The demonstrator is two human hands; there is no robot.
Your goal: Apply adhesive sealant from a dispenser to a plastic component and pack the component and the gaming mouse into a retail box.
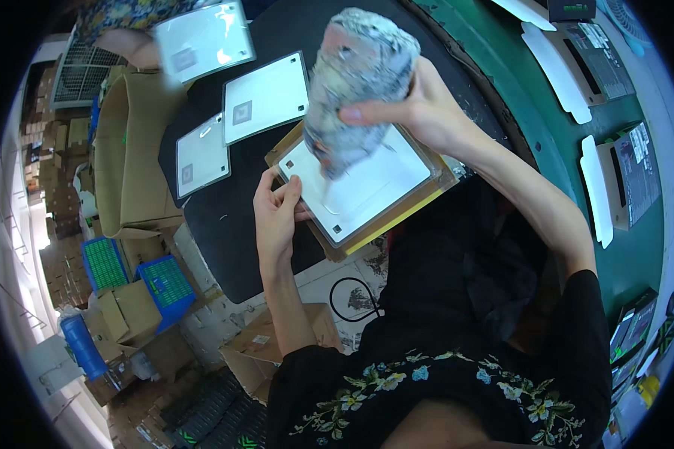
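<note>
Our flowery shirt (442, 372) is closest. Our right fingers (371, 113) clutch a soft, light-looking rag (363, 63) over the white board (386, 188). Our left fingers (290, 194) hold the board's left edge, by the black counter's (225, 232) near edge. The board looks stiff and slick; hold its rim.

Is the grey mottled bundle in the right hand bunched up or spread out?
Bunched up: the grey mottled bundle is a thick lump in the right hand, over the white panel.

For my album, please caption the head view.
Right hand holds a mottled bundle over a white panel, left hand at the panel's edge.
</note>
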